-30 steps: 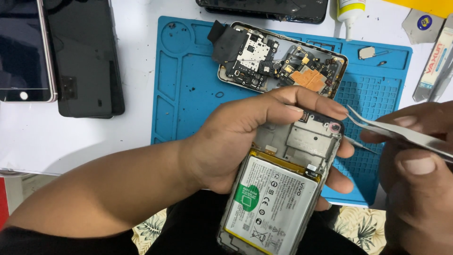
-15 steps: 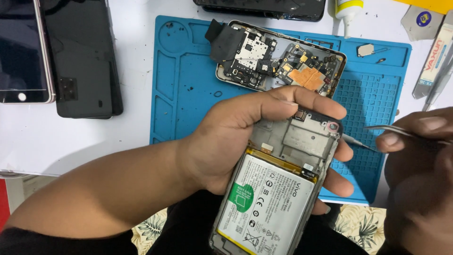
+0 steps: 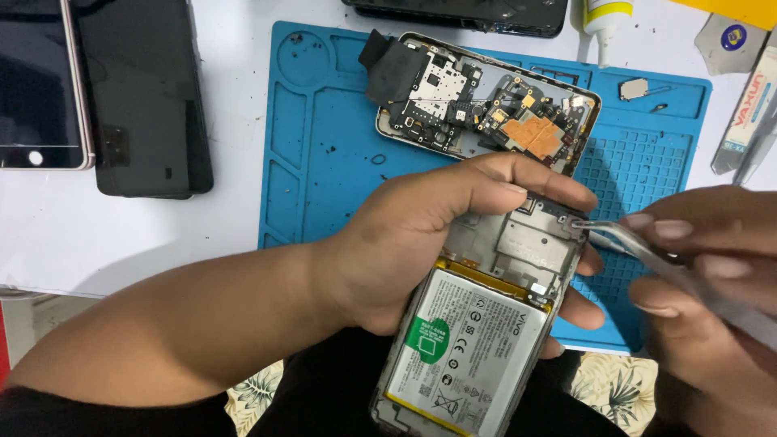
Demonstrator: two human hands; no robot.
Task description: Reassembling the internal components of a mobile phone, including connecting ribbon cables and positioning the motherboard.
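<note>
My left hand (image 3: 421,243) grips an opened phone frame (image 3: 518,251) with its white battery (image 3: 469,348) showing, holding it tilted above the near edge of the blue mat (image 3: 324,154). My right hand (image 3: 704,275) holds metal tweezers (image 3: 623,239), and their tips touch the upper right corner of the frame, beside my left fingertips. A second opened phone (image 3: 486,101) with exposed circuit boards and a copper patch lies on the mat just beyond my hands.
Two dark phones (image 3: 142,97) lie on the white table at the left. Another dark device (image 3: 461,12) sits at the top edge. A glue bottle (image 3: 603,20), small metal parts (image 3: 635,89) and flat pry tools (image 3: 745,113) lie at the upper right.
My right hand has brought the tweezers back in to the frame's upper right corner after drawing them away. The left hand and frame shifted slightly.
</note>
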